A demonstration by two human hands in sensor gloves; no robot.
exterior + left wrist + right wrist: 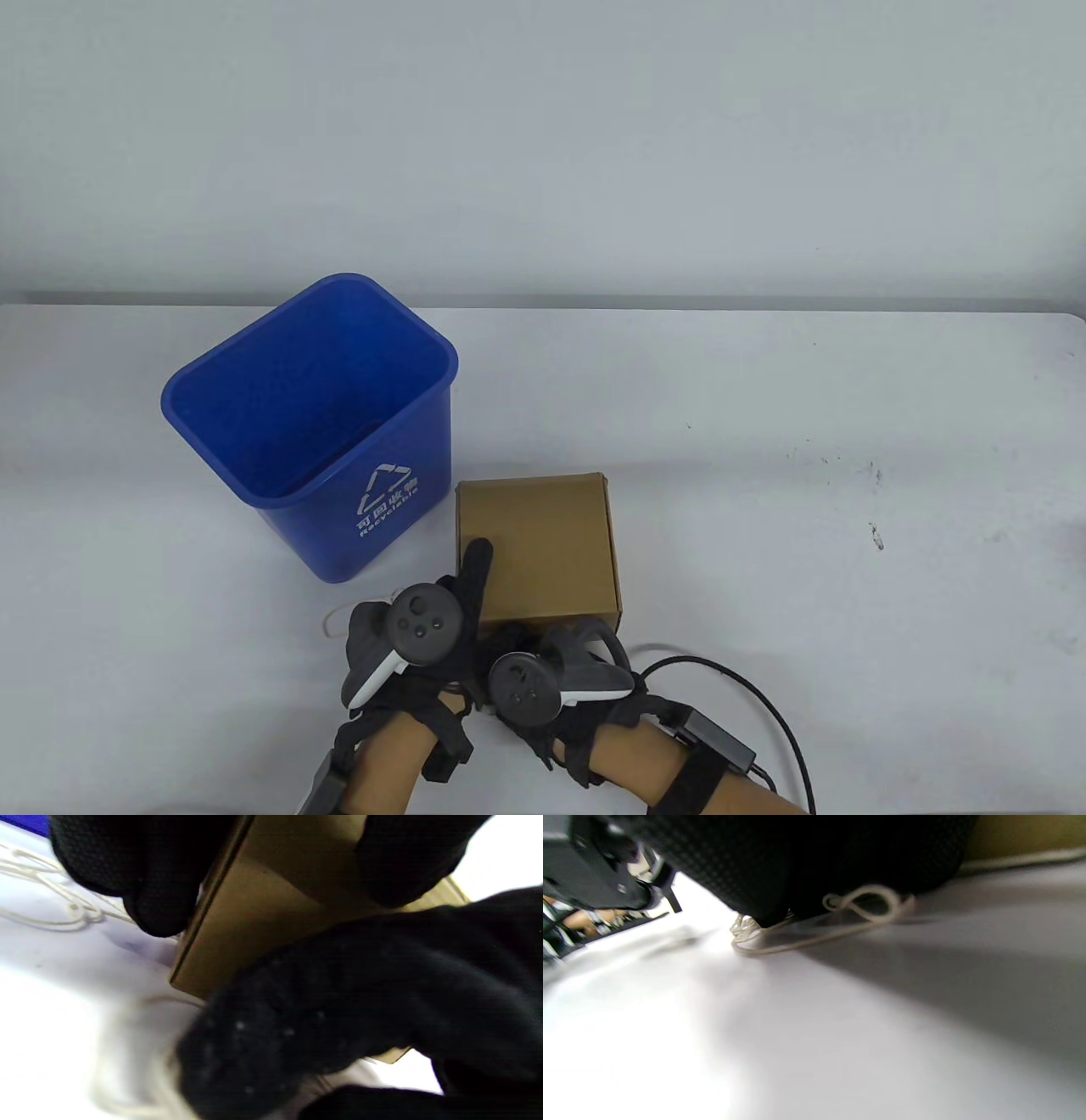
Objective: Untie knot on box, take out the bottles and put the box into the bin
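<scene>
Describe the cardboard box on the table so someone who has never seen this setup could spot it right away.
Start at the tall blue bin on the left of the white table. Just to its right, nearer the person, sits the brown box, closed, with the left hand and right hand at its near edge. It is the only brown, square-cornered thing there.

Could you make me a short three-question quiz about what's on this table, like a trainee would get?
1. True or false: the box already lies inside the bin.
2. Which hand has a finger stretched out on top of the box? A) left hand B) right hand
3. What pale thing lies loose on the table beside the box?

Key: 1 false, it stands on the table next to the bin. 2 A. 3 the string.
</scene>
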